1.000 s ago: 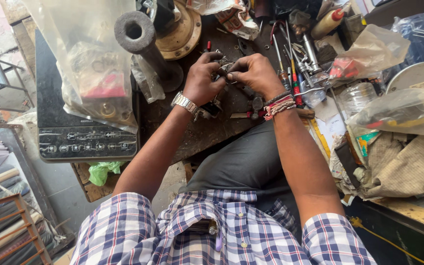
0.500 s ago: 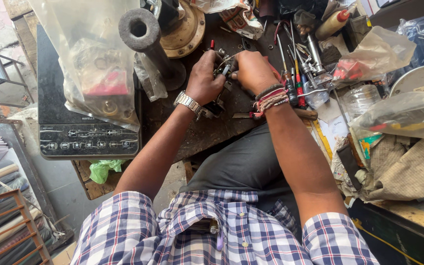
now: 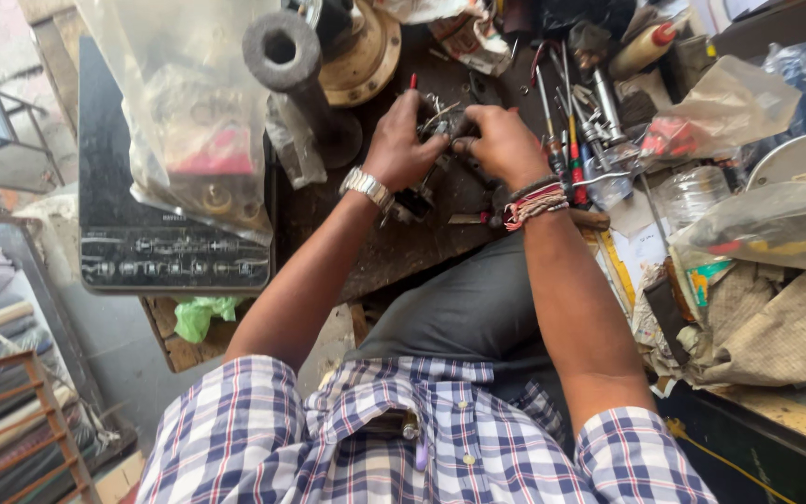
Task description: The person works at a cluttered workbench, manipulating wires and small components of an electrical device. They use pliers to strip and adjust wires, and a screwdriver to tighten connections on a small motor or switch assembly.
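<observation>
A: Starting at the left, what's on the worktop (image 3: 394, 252)?

B: A black flat appliance (image 3: 170, 247) with a control strip, and lying over it a clear plastic bag (image 3: 188, 121) holding what looks like a red part and some metal pieces. Next comes a dark cylinder (image 3: 284, 51), then a brass-coloured round part (image 3: 366, 51).

A: And the hands?

B: The left hand (image 3: 401, 145), with a wristwatch, is clenched around a small metal assembly with wires (image 3: 440, 117); the right hand (image 3: 506, 145) grasps the same piece from the other side, just above the worktop's middle.

A: How far along is it?

B: I'd judge mid-way: the piece looks partly apart and loose bits lie beneath the hands, so fitting remains.

A: Further right?

B: Screwdrivers and pliers (image 3: 576, 131), then clear bags (image 3: 720, 107), one with something red inside; the rest I can't make out.
</observation>
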